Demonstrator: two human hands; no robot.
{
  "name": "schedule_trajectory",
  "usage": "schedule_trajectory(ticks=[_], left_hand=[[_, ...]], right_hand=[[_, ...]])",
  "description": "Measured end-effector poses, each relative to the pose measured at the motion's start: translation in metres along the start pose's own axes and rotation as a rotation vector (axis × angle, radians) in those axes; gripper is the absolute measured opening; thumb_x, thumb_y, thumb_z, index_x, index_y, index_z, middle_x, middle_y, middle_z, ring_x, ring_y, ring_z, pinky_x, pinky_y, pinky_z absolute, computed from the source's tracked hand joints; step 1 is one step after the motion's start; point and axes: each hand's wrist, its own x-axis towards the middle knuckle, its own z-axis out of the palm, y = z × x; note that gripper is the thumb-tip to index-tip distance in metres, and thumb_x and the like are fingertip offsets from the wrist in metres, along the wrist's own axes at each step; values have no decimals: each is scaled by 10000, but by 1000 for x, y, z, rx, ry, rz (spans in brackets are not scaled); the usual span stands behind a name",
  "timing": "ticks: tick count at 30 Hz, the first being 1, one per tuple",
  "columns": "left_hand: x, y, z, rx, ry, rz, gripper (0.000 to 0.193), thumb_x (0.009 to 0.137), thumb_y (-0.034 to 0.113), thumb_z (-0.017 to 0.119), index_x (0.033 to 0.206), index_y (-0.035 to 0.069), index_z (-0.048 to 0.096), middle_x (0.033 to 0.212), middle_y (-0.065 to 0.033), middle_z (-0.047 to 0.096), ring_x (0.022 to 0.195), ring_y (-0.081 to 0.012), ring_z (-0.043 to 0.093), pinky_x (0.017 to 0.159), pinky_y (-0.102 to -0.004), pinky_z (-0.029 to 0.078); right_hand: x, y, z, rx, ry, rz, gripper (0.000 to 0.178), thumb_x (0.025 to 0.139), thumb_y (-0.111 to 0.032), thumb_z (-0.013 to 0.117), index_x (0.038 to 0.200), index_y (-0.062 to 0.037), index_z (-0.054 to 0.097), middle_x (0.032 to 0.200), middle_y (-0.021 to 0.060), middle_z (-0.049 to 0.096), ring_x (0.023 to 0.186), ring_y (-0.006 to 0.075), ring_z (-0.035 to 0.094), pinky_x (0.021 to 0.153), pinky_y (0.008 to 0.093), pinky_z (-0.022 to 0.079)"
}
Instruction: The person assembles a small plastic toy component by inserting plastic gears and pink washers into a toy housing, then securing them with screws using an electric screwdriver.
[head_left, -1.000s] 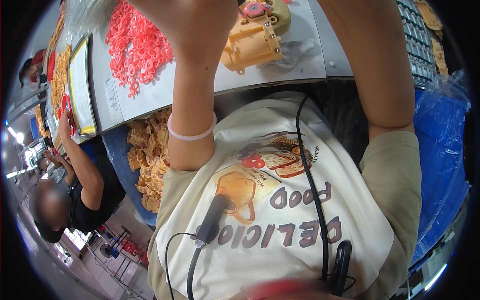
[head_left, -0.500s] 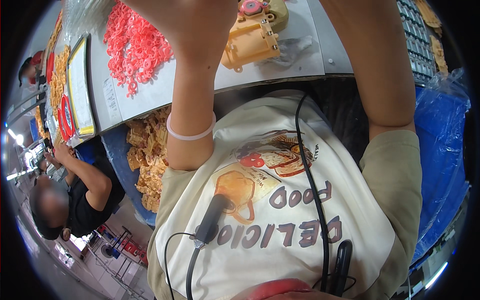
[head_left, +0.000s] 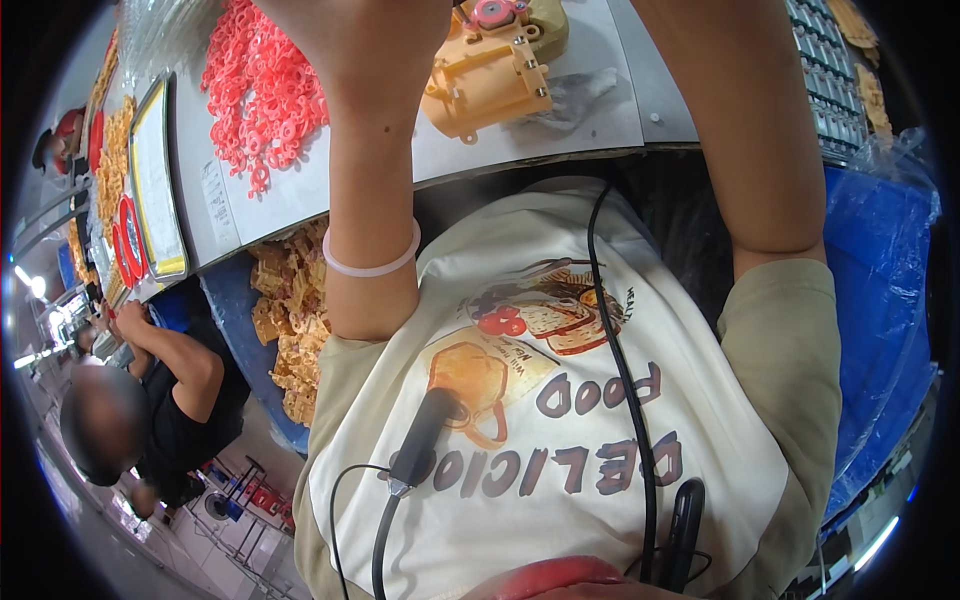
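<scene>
Top of the frame, your left hand (head_left: 355, 30) sits between pinkish-red rings (head_left: 258, 80) and a yellow housing (head_left: 495, 92); its grip cannot be told, your right hand out of view.

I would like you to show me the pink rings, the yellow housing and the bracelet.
Pink rings (head_left: 262, 88): head view, middle of the pile.
Yellow housing (head_left: 490, 86): head view, its broad wall.
Bracelet (head_left: 368, 272): head view, lower curve of the band.
</scene>
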Motion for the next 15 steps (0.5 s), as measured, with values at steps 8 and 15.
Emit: schedule_trajectory(ticks=[8, 15], left_hand=[[4, 13, 26, 164, 336, -232, 209, 834, 83, 789, 903, 12, 605, 727, 0, 628, 575, -74, 564, 539, -206, 450], [-12, 41, -13, 55, 26, -687, 491, 794, 180, 848, 1152, -32, 587, 1075, -127, 674, 927, -217, 704, 767, -311, 563]], right_hand=[[7, -4, -4, 28, -28, -3, 345, 846, -182, 755, 1081, 41, 635, 711, 102, 641, 566, 208, 649, 568, 333, 552], [15, -4, -6, 76, -48, -13, 344, 848, -177, 751, 1086, 41, 633, 711, 101, 641, 566, 206, 650, 565, 332, 552]])
